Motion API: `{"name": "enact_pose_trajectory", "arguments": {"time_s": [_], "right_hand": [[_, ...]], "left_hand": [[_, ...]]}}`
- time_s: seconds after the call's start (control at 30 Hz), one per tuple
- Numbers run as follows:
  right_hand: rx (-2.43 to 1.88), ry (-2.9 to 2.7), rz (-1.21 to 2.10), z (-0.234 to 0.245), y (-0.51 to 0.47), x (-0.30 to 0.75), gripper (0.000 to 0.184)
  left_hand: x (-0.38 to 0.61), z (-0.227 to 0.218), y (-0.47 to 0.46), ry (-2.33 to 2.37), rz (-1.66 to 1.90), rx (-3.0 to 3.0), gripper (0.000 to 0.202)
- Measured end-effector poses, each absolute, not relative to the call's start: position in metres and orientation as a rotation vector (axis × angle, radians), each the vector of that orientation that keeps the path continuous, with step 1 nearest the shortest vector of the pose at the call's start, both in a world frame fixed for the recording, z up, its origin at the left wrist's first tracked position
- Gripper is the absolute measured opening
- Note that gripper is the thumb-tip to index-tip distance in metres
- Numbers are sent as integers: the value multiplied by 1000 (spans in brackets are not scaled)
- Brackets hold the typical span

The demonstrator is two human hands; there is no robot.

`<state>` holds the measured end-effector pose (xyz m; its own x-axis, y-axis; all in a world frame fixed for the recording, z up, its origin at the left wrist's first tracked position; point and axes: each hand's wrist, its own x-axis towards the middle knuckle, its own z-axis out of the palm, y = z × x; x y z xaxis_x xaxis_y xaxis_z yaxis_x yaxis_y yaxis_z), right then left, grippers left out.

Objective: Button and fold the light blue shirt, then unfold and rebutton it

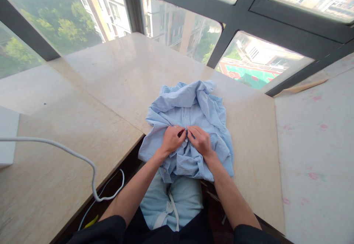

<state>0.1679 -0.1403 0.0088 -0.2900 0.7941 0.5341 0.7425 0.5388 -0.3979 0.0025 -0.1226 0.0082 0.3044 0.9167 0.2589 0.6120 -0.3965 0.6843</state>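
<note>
Both hands (173,139) (201,141) — fingers (194,129) pinching blue shirt (195,114) (white button (186,140) between).

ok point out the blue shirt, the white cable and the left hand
Blue shirt (197,116): head view, on the front cloth just above the hands.
White cable (94,175): head view, on its downward bend.
Left hand (172,139): head view, on the back of the hand.

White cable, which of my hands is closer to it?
Left. Your left hand is on the blue shirt, to the right of the white cable; your right hand is also on the shirt, farther right.
</note>
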Motion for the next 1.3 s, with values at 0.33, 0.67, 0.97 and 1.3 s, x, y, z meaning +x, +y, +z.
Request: {"name": "enact_pose_trajectory", "arguments": {"time_s": [0.33,0.67,0.97,1.3], "right_hand": [[-1166,-2149,-35,12,-138,172,29],[-1205,-2113,10,11,-138,169,24],[-1233,-2121,154,-1,-135,175,29],[-1290,-2115,185,3,-136,177,28]], "left_hand": [[2,9,-124,1360,904,2071,15],[2,8,-122,1316,989,2035,19],[4,5,-123,1373,1016,2042,19],[0,6,-122,1324,1004,2030,17]]}}
